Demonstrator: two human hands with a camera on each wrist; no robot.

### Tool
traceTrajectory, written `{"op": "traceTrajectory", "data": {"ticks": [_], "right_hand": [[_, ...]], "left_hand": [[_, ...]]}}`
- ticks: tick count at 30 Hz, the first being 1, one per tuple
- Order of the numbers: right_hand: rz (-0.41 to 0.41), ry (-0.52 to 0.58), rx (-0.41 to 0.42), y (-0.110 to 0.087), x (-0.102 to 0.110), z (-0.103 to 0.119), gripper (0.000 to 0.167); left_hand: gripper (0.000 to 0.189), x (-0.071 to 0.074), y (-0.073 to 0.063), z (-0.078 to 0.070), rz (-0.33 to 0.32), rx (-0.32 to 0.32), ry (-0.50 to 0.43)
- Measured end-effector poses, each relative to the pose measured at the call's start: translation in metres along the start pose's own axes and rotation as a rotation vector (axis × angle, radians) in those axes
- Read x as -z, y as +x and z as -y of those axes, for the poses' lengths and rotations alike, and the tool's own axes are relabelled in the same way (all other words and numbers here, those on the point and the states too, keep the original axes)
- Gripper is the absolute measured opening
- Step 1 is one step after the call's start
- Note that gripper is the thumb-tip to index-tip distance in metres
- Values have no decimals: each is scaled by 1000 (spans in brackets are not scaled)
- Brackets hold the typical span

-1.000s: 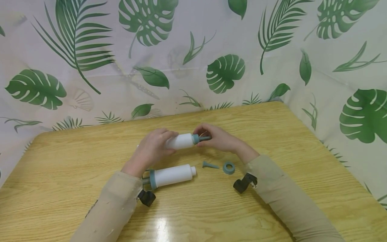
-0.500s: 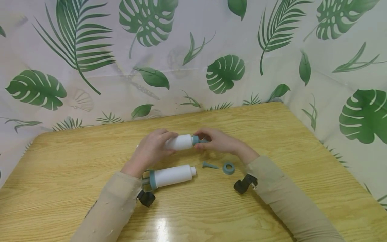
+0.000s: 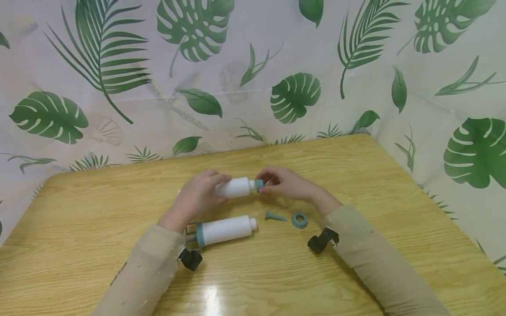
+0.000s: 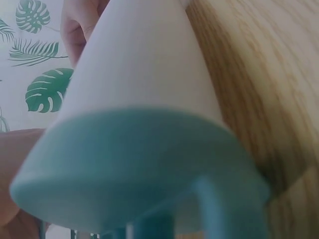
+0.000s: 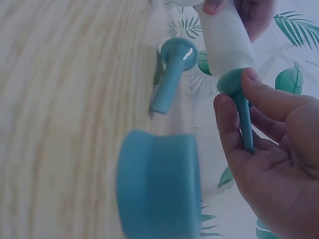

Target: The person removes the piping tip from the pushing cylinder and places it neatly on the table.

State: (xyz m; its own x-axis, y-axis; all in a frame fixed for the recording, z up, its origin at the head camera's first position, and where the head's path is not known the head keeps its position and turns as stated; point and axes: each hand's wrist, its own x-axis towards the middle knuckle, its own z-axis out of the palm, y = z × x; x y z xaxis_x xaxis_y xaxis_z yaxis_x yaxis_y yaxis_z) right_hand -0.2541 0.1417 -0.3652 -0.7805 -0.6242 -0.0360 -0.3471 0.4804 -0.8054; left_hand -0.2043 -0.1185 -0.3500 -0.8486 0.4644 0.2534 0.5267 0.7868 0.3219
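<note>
My left hand (image 3: 197, 195) grips the barrel of a white syringe (image 3: 233, 188), held toward the back of the table. At its right end a pale neck shows. The thumb and fingers of my right hand (image 3: 290, 186) pinch a teal long-stemmed nozzle (image 5: 232, 82) at that neck, its stem pointing away from the barrel. Whether the two touch is unclear. Nearer me lies a second white syringe (image 3: 227, 229) with a teal collar and looped handles, which fills the left wrist view. Another teal nozzle (image 3: 275, 216) and a teal ring cap (image 3: 299, 220) lie right of it.
Everything lies on a wood-grain table (image 3: 253, 281), whose back edge meets a leaf-printed cloth (image 3: 245, 118). That cloth also hangs along the right side. Black wrist cameras (image 3: 322, 241) jut from both sleeves, close above the table.
The teal nozzle has shifted slightly right, away from the barrel, and more of the pale neck shows. My right fingers have closed further round its stem. The left hand has barely moved.
</note>
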Motion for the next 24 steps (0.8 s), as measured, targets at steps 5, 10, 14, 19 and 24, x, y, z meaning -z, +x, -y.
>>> {"op": "traceTrajectory", "data": {"ticks": [5,10,14,19,24], "right_hand": [[5,-11,28,-2,1,-3,37],[12,-27,53,-4,0,-7,35],[27,-31,61,-7,-3,-13,35],[16,-29,61,-10,-3,-17,36],[42,-24,54,0,2,-3,38]], "left_hand": [[44,-1,1,2,57,25,-7],[45,-4,1,3,101,55,-23],[46,-10,0,4,142,90,-34],[49,-14,2,6,188,162,-36],[46,-4,9,7,201,168,17]]}}
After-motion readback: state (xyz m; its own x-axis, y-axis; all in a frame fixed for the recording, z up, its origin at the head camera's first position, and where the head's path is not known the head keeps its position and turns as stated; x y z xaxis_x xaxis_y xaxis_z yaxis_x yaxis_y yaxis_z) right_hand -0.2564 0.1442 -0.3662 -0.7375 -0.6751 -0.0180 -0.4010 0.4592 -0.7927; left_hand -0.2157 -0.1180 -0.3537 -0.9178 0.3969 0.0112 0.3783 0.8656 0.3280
